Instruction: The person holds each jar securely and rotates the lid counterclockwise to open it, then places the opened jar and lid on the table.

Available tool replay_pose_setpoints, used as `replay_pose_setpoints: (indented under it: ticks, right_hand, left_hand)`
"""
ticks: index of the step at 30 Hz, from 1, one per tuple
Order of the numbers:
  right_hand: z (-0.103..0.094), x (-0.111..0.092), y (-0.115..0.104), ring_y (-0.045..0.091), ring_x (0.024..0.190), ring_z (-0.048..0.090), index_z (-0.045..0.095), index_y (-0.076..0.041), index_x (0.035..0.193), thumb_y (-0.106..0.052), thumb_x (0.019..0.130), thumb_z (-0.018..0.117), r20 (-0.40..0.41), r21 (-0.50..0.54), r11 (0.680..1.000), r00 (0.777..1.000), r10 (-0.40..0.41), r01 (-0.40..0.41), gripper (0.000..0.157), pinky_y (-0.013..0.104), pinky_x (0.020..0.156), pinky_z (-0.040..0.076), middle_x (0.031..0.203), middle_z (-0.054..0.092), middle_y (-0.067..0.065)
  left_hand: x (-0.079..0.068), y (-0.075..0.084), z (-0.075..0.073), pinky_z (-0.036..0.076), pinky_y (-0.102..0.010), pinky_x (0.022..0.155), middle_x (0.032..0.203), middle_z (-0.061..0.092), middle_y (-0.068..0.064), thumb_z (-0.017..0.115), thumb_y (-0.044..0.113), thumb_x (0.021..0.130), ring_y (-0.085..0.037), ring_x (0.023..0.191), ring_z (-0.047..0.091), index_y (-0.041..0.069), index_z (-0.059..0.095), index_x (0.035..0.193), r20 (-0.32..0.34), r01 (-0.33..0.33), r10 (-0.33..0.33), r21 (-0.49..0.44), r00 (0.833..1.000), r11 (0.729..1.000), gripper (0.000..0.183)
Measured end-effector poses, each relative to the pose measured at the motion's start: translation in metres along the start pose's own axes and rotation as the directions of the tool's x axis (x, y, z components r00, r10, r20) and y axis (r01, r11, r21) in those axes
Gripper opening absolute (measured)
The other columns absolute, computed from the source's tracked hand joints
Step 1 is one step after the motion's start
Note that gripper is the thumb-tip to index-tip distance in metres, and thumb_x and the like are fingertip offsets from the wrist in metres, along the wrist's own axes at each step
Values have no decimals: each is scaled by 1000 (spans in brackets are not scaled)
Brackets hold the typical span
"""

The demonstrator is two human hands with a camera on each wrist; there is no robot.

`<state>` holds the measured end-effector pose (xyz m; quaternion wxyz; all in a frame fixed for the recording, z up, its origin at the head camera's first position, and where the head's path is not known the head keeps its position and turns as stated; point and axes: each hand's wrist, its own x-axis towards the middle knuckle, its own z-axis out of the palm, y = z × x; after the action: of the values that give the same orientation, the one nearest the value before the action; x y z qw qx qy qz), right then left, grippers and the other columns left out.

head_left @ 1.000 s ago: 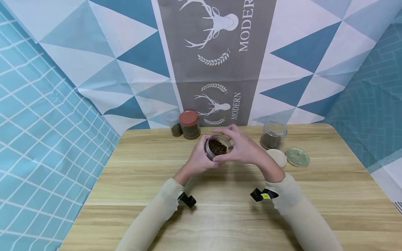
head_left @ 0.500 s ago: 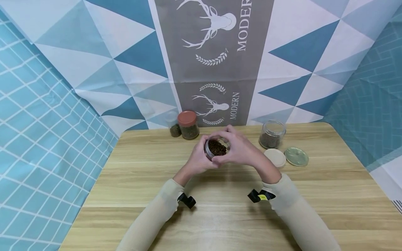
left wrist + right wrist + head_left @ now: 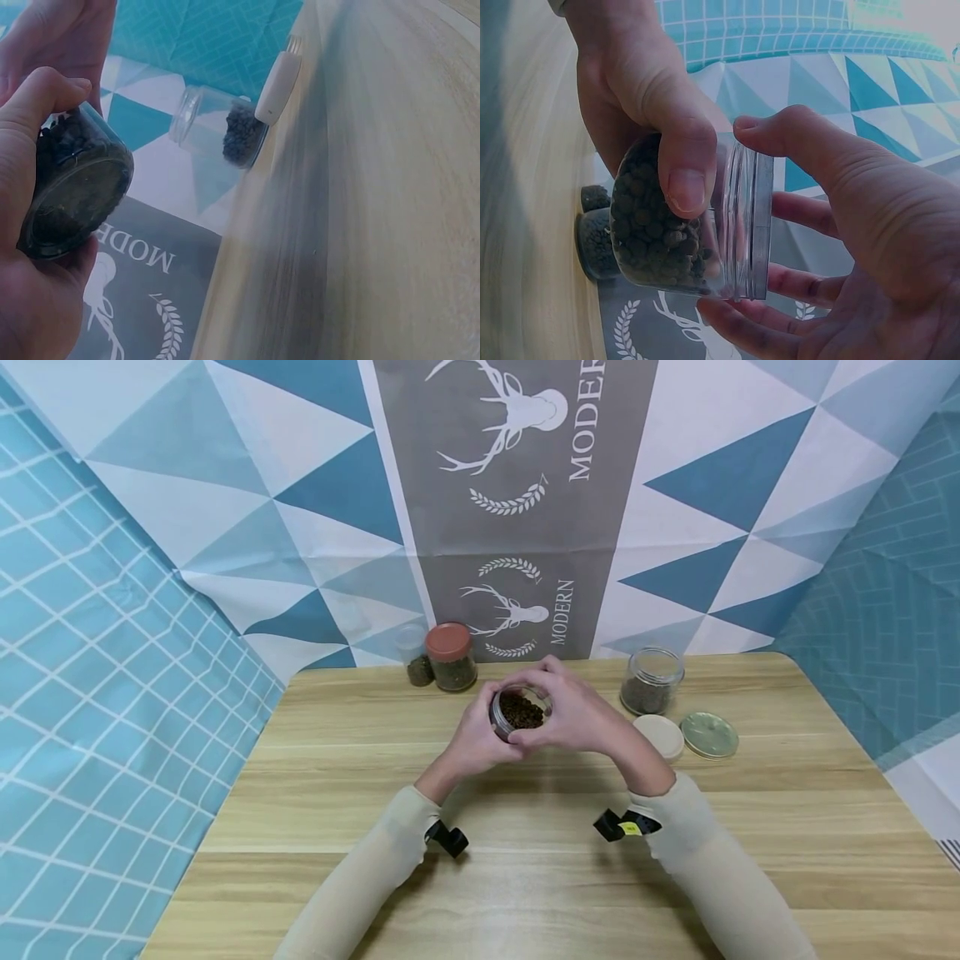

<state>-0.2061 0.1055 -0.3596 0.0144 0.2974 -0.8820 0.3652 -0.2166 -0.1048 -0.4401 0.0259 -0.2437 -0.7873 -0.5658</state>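
Note:
A clear plastic jar (image 3: 521,708), part filled with small dark brown pellets, is held up over the table and tilted. My left hand (image 3: 480,731) grips its body, with the thumb laid along the side in the right wrist view. Around the jar's threaded mouth curl the thumb and fingers of my right hand (image 3: 566,710). A smooth clear band (image 3: 760,225) edges that mouth; whether it is a see-through lid or the rim I cannot tell. The right wrist view shows the pellets (image 3: 649,225) lying toward the jar's base.
An uncapped jar (image 3: 651,683) of dark grains stands at the back right. Before it lie a white lid (image 3: 660,737) and a greenish lid (image 3: 709,735). A red-lidded jar (image 3: 452,658) and a smaller clear-lidded jar (image 3: 416,658) stand at the back left of the wooden table (image 3: 525,893).
My right hand has shifted slightly left, and its fingers have drawn in around the jar's mouth. The left hand and the jar have stayed nearly in place.

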Motion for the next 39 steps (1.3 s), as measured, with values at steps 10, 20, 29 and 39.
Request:
replay_pose_setpoints:
  ticks: [10, 20, 29, 39]
  right_hand:
    - [-6, -3, 1, 29, 103, 64, 73, -20, 148, -31, 82, 96, 1, -2, 1000, 1000, 2, -2, 70, 41, 87, 54, 126, 62, 14]
    - [-22, -5, 5, 34, 108, 64, 73, -17, 145, -26, 84, 97, -33, 18, 1000, 999, 26, -25, 66, 50, 90, 63, 131, 59, 20]
    - [-36, -7, 14, 35, 111, 63, 72, -21, 147, -27, 86, 96, -46, -9, 998, 997, 65, -66, 67, 49, 90, 63, 131, 57, 21]
    - [-62, -14, 24, 40, 120, 61, 68, -18, 152, -25, 89, 94, -57, -28, 989, 988, 140, -142, 68, 50, 89, 59, 137, 56, 21]
  left_hand:
    - [2, 3, 1, 50, -46, 128, 156, 66, -19, 96, 3, 76, -35, 144, 63, 1, 51, 153, 31, -5, 5, 3, 999, 1000, 90]
    - [-1, -1, -8, 43, -52, 136, 166, 54, -23, 99, 5, 78, -40, 156, 53, 0, 44, 166, 11, 33, -33, -3, 999, 999, 103]
    - [-6, -5, -18, 44, -55, 135, 164, 57, -26, 93, 6, 86, -44, 156, 54, -3, 47, 162, -5, -20, 20, 32, 1000, 999, 90]
    - [-10, -7, -30, 41, -56, 137, 162, 57, -27, 89, 5, 89, -45, 156, 53, -5, 52, 158, -30, -7, 8, 32, 1000, 999, 78]
